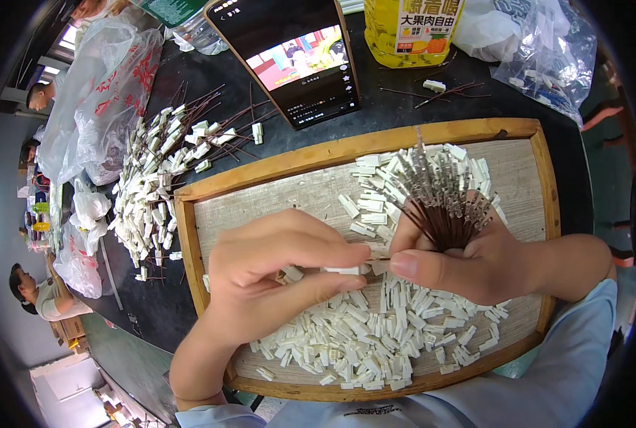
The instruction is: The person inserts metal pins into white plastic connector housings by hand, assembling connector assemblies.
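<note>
In the head view, a shallow wooden-framed tray (489,130) sits on a black table (146,314); inside it, loose white housings (360,342) are heaped thickly toward the near side, with more of them in the far right part, behind and beside the right hand; bare grey wood-grain board shows between and around them. The left hand (275,260) is above the tray, its thumb and forefinger pinching one white connector (346,270); the right hand (489,267) is curled around a bundle of dark wires (446,232), their metal-tipped ends fanning upward over the tray; its thumb tip is near the connector, a thin strand showing between the two hands, though whether it enters the connector is too small to tell.

Left of the tray, directly on the table, lies a pile of white pieces with wires (146,192); beyond the tray's far rim stands a phone (296,64) with its screen lit; to the phone's right is a clear jug (414,36) containing yellow liquid; a clear plastic bag with red print (111,93) rises behind the pile; another clear bag (553,57) lies at the far right, its contents hard to make out.
</note>
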